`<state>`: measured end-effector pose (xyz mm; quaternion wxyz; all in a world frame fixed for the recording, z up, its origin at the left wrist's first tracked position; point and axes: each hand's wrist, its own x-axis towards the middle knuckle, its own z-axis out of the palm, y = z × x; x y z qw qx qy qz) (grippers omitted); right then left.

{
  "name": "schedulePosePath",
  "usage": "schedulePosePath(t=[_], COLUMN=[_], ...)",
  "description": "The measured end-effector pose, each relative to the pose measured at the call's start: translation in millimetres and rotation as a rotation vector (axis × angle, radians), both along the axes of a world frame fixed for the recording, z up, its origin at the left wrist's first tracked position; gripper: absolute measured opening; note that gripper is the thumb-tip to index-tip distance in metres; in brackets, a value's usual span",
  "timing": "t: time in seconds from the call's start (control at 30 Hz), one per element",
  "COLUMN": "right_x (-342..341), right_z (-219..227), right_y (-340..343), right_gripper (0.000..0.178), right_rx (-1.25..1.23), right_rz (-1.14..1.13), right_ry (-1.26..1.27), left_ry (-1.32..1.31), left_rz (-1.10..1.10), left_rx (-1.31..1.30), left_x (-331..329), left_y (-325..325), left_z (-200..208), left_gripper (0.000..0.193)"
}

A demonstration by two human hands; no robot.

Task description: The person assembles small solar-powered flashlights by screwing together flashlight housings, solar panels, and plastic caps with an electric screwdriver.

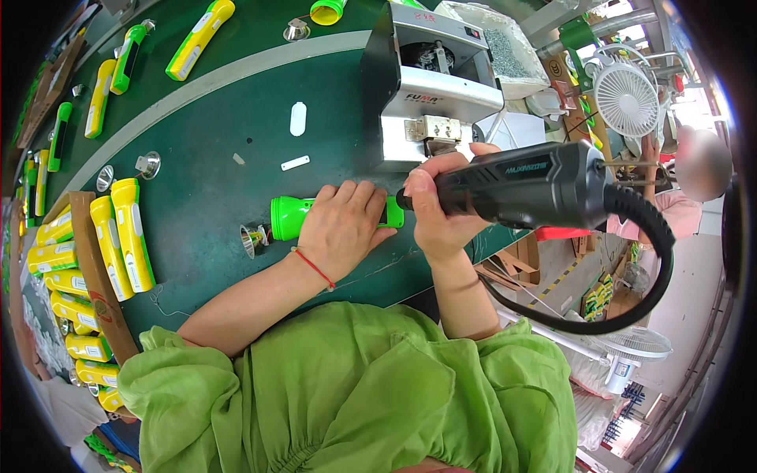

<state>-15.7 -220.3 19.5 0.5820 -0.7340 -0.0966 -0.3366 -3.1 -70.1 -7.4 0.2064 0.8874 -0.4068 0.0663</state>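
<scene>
My left hand (341, 226) lies over a green flashlight body (290, 218), its fingers wrapped round it and pressing it to the green table. A shiny reflector (252, 240) sits by the wide end of that body, apparently joined by a short wire. In my right hand (440, 206) is a black electric screwdriver (524, 188), held almost level with its nose to the left. That nose meets or nearly meets the flashlight's narrow end; the exact contact is hidden. Two white plastic pieces, an oval plate (298, 119) and a small strip (296, 163), lie beyond my left hand.
A silver and black screw feeder (441, 98) stands at the far right, with a bin of small metal parts (505, 49) behind it. Yellow flashlights (132, 235) lie at the left beside a cardboard box (106, 296). A thick cable (658, 272) loops at the right.
</scene>
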Motion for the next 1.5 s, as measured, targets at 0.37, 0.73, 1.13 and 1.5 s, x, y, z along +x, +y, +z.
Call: schedulePosePath(t=[0.37, 0.73, 1.13, 1.5], right_x=[17.8, 48.3, -26.4, -39.8], right_z=[76.5, 63.8, 22.3, -5.1], right_y=[-33.1, -53.4, -19.5, -11.6], right_gripper=[0.070, 0.052, 0.076, 0.064], right_rx=[0.197, 0.258, 0.297, 0.205], right_rz=[-0.019, 0.336, 0.056, 0.072], right_ry=[-0.275, -0.047, -0.194, -0.068], left_ry=[0.031, 0.053, 0.275, 0.251], left_rz=[0.020, 0.026, 0.057, 0.058], left_rx=[0.023, -0.016, -0.184, -0.170], left_x=[1.8, 12.7, 13.0, 10.2], left_y=[-11.4, 71.5, 75.8, 78.8], left_z=[0.5, 26.0, 7.0, 4.6], left_gripper=[0.051, 0.060, 0.055, 0.054])
